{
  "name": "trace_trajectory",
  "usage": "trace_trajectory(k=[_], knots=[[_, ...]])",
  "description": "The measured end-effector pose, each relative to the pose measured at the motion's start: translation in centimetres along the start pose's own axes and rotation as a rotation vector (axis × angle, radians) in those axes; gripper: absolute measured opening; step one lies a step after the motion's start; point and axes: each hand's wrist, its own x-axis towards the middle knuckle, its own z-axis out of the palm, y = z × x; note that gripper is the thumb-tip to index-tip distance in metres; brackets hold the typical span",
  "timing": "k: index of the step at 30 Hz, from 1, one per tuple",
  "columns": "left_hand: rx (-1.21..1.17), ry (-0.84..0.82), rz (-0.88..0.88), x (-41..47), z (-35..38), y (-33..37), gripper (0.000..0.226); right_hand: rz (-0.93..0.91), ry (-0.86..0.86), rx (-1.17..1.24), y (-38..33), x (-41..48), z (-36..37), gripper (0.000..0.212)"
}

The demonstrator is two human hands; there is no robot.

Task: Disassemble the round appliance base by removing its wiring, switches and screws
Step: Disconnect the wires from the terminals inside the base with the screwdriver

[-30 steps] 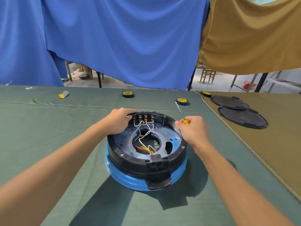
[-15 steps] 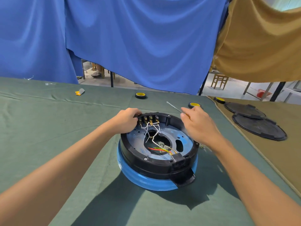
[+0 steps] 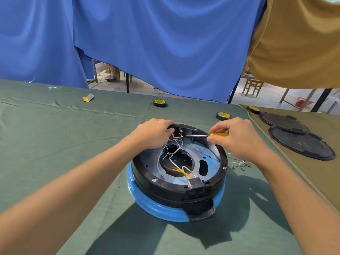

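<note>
The round appliance base (image 3: 158, 183), black rim over a blue ring, lies on the green cloth with its inside up. White, red and yellow wires (image 3: 176, 162) run across its blue-grey plate to the switch terminals (image 3: 179, 135) at the far rim. My left hand (image 3: 156, 133) grips the far rim beside those terminals and hides some of them. My right hand (image 3: 237, 138) holds a yellow-handled screwdriver (image 3: 219, 134), its thin shaft level and its tip pointing left at the terminals. A screw (image 3: 154, 180) sits in the near-left rim.
Loose removed wires (image 3: 239, 164) lie on the cloth right of the base. Two tape rolls (image 3: 160, 103) (image 3: 223, 115) sit behind it, a third (image 3: 253, 109) by two black round covers (image 3: 301, 142) on the brown cloth at right. A small yellow-grey scrap (image 3: 88, 98) lies far left.
My right hand has turned the screwdriver from pointing up and away to lying level, tip aimed left at the terminals. The left hand stays on the far rim. The camera moved closer.
</note>
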Motion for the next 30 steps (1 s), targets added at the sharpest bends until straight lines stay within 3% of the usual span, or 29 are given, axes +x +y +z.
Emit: trace_trajectory(k=[6,10,19,25,30], knots=[[-0.031,-0.125,0.196,0.1,-1.0,0.3,0.035,-0.093,-0.037,-0.042,0.0,-1.1,-0.7,0.009],[-0.221,-0.179,0.163,0.2,-1.7,0.9,0.03,-0.14,-0.031,-0.073,-0.1,-1.8,-0.9,0.011],[-0.164,-0.04,0.114,0.4,0.2,2.6,0.026,-0.138,0.034,-0.019,0.1,-2.3,-0.6,0.011],[-0.194,-0.125,0.137,1.1,-0.5,2.2,0.027,-0.124,0.007,-0.067,0.2,-2.2,-0.3,0.013],[-0.189,-0.079,0.147,1.4,-0.1,1.8,0.025,-0.16,-0.058,-0.129,-0.1,-1.6,-0.8,0.013]])
